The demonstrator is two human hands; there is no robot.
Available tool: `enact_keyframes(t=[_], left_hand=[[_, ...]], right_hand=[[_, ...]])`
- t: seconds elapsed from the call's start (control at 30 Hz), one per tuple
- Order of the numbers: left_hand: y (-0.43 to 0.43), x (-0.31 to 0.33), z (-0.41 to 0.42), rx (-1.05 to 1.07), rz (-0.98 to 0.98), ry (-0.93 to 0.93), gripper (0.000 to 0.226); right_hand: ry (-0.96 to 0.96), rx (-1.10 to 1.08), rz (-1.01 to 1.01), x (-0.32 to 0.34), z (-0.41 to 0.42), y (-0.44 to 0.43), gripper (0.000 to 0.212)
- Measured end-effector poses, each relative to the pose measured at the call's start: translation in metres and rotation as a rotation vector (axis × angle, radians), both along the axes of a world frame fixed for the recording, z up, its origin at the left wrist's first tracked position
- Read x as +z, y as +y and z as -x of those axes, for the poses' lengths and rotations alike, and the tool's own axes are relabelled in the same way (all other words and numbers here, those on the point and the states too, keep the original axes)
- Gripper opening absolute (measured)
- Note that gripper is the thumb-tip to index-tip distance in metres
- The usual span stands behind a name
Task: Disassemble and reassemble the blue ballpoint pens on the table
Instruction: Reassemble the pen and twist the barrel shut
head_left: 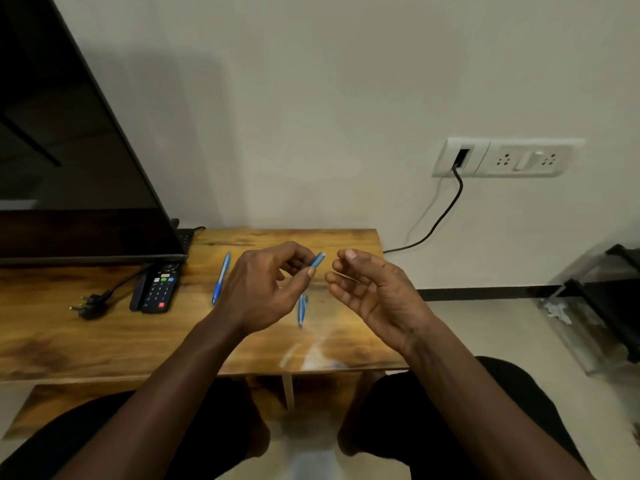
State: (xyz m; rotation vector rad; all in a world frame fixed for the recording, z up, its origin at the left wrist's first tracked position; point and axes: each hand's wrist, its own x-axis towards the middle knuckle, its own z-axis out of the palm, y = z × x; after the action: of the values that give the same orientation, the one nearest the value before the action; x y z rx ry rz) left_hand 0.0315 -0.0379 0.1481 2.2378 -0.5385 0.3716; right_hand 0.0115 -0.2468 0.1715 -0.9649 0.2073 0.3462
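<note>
Where the left grip (pixel 266 289) pinches, pen barrel (pixel 318 259) protrudes.

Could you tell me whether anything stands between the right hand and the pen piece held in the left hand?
Nothing visible does: the left hand pinches the blue pen piece above the table, and only open air separates it from the right hand.

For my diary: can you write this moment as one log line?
left hand: holds blue pen piece | right hand: hold unclear | table: two pens
</note>
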Motion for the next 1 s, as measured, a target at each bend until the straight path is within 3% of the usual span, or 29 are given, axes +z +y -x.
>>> enact_keyframes(t=[0.2,0.37,1.0], left_hand=[[-0.004,0.008,-0.009,-0.064,0.107,0.096,0.014],[-0.005,0.013,-0.013,-0.080,0.206,0.113,0.011],[0.001,0.014,-0.017,-0.104,0.213,0.095,0.016]], right_hand=[[-0.036,-0.068,-0.024,0.009,-0.013,0.015,0.020],[-0.120,-0.101,0.099,0.015,-0.023,0.026,0.015],[-0.198,-0.067,0.182,0.011,-0.031,0.026,0.014]])
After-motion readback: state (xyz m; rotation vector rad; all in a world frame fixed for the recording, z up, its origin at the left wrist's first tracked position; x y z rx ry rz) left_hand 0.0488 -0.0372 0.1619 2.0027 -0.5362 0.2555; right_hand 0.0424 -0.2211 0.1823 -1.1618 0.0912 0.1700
